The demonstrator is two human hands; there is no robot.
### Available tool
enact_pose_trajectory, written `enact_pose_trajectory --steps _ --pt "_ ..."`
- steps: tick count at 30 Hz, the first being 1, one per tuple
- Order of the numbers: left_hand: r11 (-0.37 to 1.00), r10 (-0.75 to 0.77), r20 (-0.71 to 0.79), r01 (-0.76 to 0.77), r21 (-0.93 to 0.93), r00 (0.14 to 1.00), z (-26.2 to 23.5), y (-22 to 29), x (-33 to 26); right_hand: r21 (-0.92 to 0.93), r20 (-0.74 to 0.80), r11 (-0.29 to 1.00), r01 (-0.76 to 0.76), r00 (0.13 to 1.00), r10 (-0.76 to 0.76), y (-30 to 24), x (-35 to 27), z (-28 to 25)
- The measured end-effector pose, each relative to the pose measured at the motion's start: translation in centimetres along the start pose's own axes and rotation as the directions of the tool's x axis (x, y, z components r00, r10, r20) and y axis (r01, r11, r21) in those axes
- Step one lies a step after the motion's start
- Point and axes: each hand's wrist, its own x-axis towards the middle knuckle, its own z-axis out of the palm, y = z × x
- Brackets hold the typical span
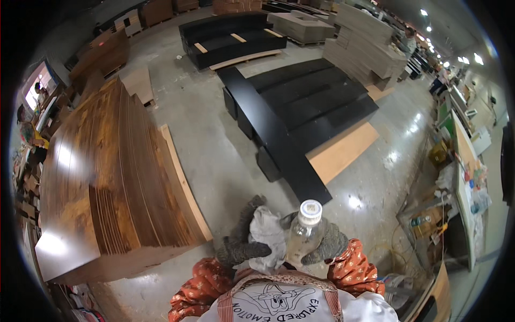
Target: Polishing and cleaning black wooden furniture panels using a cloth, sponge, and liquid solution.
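Fingers point(252, 249) above grey concrete floor point(214, 139)

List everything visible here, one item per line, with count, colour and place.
plastic bottle: one, clear with white cap, held at chest
cloth: one, grey-white, in the left hand
stack of wood panels: one, glossy brown, left
black panels: several, on pallets, centre
black panel stack: one, far centre
cardboard sheets: stacks, tan, upper right
workbench: one, cluttered, right
concrete floor: grey
left hand: grey knit glove, on cloth
right hand: grey knit glove, gripping bottle
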Motion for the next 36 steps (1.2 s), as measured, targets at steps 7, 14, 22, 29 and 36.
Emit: enact_pose_trajectory --steps 7,14,22,29,36 --pt "0.753 -0.500 -0.045 0.409 -0.515 0.865 2.2 -15.2 -6.6 0.414 0.293 0.880 -0.231 0.950 0.112 13.3 -6.5 1.4" --pt "0.785 -0.463 -0.402 0.155 -0.599 0.790 1.8 -25.2 -11.2 0.289 0.166 0.957 -0.025 0.986 -0.024 19.2 -8.6 3.0" --pt "0.977 0.189 -0.818 -0.021 0.212 0.543 -5.6 -30.8 -11.1 -0.040 0.129 0.981 -0.188 0.973 0.191 25.3 -9.8 4.8" --pt "0.965 -0.132 -0.423 0.019 -0.260 0.897 3.6 -25.5 -7.1 -0.313 0.367 0.937 -0.156 0.890 0.271 25.4 -15.4 3.9" --pt "0.882 -0.147 -0.240 0.018 -0.471 0.960 5.7 -27.9 -6.5 -0.214 0.257 0.956 -0.198 0.933 0.251 26.2 -17.6 3.9"
